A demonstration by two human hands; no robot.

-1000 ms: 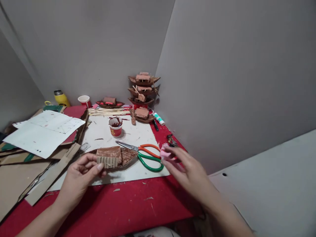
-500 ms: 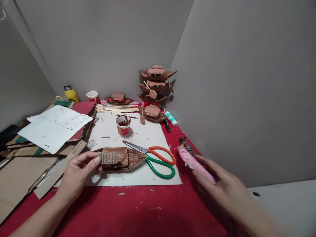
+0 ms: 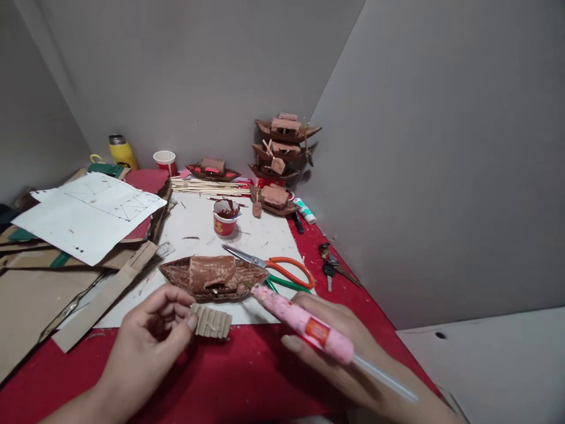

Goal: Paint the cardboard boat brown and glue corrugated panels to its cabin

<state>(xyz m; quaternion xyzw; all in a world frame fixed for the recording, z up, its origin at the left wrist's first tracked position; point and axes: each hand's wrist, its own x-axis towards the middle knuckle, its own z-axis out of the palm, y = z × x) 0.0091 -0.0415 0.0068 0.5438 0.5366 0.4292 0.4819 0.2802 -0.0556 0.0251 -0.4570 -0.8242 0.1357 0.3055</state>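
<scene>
My left hand (image 3: 154, 341) pinches a small piece of corrugated cardboard (image 3: 212, 322) between thumb and fingertips, ridges facing up. My right hand (image 3: 339, 347) is wrapped round a pink hot glue gun (image 3: 300, 318) with a clear glue stick (image 3: 386, 377) sticking out of its back; the handle is hidden by the hand. The glue gun's tip points left, near the right end of a brown model boat (image 3: 212, 277) with a curved roof. Scissors (image 3: 289, 270) with orange and green handles lie behind the glue gun, which partly covers them.
A paper cup of brown paint (image 3: 226, 219) stands behind the boat. Several finished boats (image 3: 286, 147) are stacked at the back right. Keys (image 3: 329, 268) lie on the right edge of the red cloth. Cardboard sheets and a drawing (image 3: 92, 215) fill the left side; thin sticks (image 3: 207, 186) lie behind.
My right hand has brought the glue gun left from beside the keys to the boat. My left hand has moved the cardboard piece off the boat's front, nearer to me.
</scene>
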